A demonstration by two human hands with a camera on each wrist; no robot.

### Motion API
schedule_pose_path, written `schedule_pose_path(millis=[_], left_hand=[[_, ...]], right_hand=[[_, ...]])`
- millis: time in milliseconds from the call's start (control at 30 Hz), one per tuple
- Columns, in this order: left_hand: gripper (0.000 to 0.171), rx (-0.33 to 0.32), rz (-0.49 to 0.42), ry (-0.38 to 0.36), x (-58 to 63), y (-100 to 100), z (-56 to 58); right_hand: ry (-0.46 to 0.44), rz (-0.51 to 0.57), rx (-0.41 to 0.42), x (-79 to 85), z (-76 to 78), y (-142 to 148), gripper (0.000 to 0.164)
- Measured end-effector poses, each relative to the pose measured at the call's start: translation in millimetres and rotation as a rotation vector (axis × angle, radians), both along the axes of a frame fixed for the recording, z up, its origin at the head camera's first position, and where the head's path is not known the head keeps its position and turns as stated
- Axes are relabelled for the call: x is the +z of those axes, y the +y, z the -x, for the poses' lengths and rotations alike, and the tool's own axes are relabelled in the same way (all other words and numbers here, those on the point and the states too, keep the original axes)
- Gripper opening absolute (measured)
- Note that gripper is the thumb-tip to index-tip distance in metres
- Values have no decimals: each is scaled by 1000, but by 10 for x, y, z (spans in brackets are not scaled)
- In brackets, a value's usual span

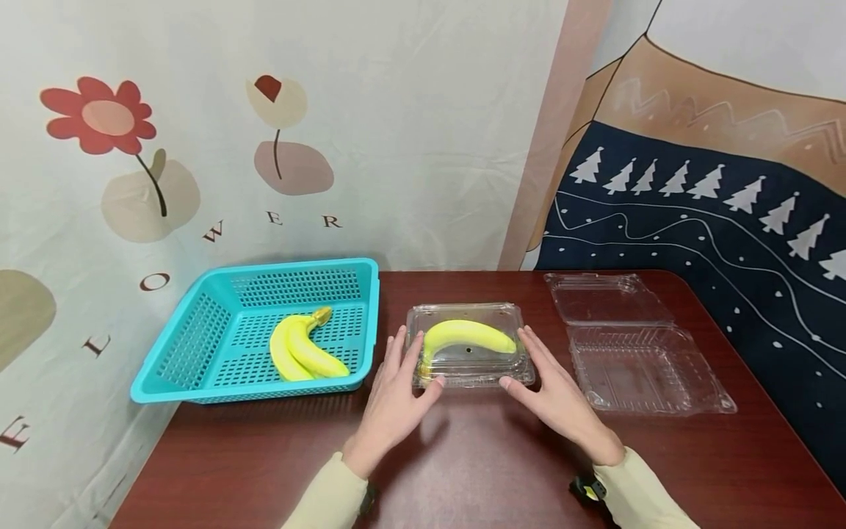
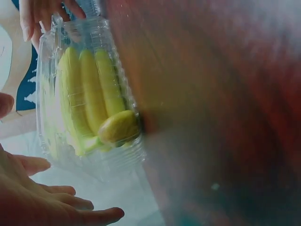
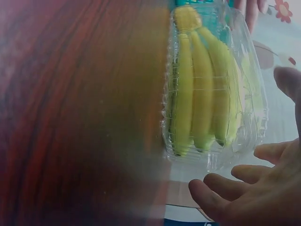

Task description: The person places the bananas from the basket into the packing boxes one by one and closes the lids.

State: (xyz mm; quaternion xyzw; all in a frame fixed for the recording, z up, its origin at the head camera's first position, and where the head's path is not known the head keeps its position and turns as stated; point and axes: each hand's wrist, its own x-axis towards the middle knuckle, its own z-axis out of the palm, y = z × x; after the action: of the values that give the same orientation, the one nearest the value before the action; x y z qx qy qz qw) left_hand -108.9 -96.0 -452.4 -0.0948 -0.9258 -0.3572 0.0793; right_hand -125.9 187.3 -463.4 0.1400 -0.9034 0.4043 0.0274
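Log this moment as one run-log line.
left hand: beside closed container, left end | right hand: right end | bananas: inside it | second container: lid open | teal basket: more bananas

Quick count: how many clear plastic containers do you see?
2: a closed container with bananas inside, between the left hand and right hand; and an open container on the table, to the right of the right hand. No others show.

Table [image 1: 472,463] cropped at its near edge, sleeves [image 1: 327,494] too. Wrist views blur it, and can't tell if left hand [image 1: 396,400] or right hand [image 1: 560,397] touches the box [image 1: 472,380].
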Motion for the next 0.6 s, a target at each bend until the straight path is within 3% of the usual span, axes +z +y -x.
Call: schedule_pose_path(millis=[233, 600], left_hand=[[84, -14, 166, -14, 7, 23, 34], [83, -15, 173, -27, -8, 46, 129]], right_hand=[[11, -18, 20, -19, 30, -41, 97], [-8, -24, 13, 9, 124, -76, 96]])
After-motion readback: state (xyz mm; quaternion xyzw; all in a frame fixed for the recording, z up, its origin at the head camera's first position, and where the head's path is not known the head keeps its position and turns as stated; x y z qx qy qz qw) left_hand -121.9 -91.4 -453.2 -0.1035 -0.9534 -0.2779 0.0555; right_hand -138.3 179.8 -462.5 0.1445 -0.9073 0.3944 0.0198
